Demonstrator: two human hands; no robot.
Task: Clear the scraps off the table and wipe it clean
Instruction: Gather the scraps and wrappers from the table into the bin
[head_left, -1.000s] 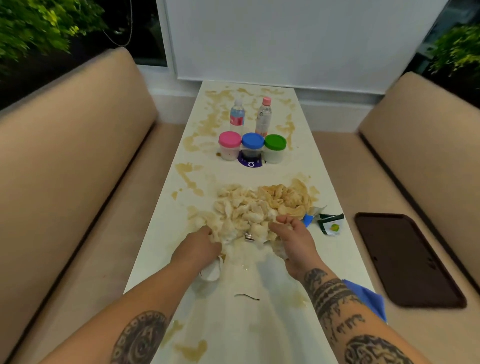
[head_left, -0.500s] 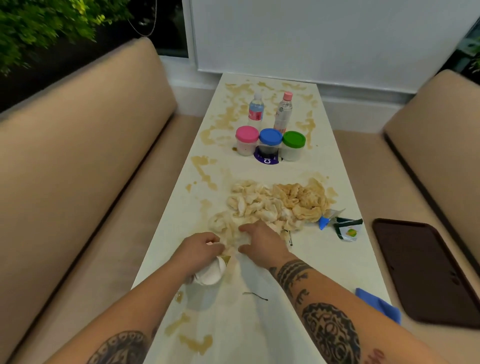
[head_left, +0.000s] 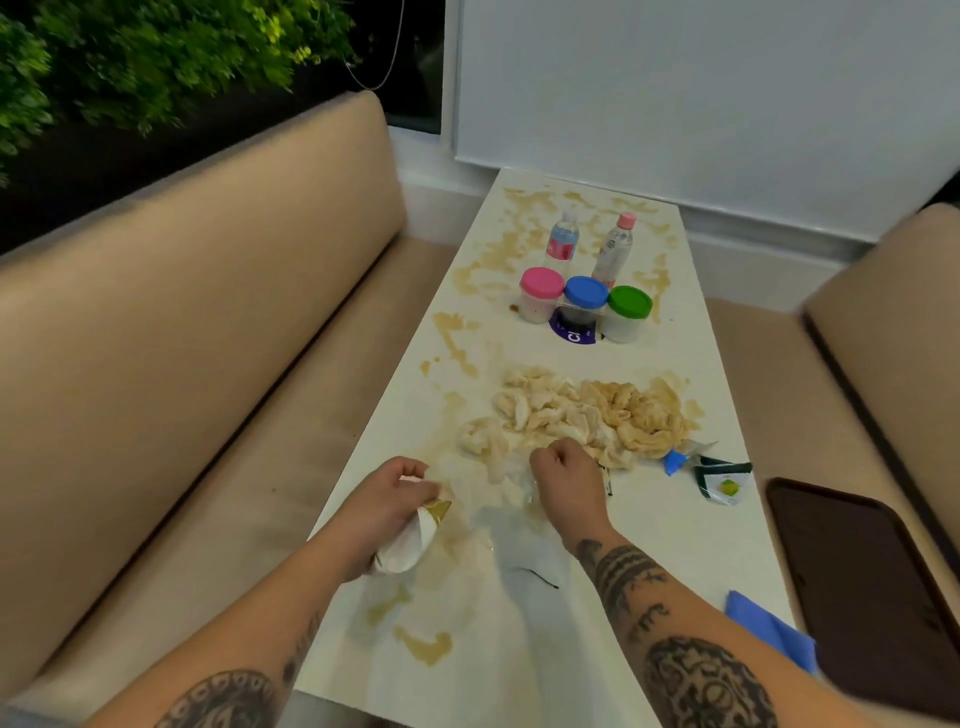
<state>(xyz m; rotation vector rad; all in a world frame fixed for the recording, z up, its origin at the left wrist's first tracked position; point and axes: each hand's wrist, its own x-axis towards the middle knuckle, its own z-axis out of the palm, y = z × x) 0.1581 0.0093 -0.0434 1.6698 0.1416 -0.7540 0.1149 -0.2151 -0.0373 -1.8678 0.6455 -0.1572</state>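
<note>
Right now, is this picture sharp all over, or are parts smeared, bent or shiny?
Head view: the middle is fairly sharp, so the pink-lidded jar and the heap of scraps read clearly. The plant at the upper left and the right bench back are smeared by motion. The wide lens bows the table edges. A wet patch near the right hand glints faintly.

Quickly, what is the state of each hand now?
Left hand: holds a crumpled paper cup.
Right hand: fingers curled, gripping tissue scraps.

Glossy white surface (head_left: 675, 395) is showing wet brown smears; crumpled paper scraps (head_left: 571, 415) are looking soggy; plastic-lidded jars (head_left: 586, 306) are shining.
</note>
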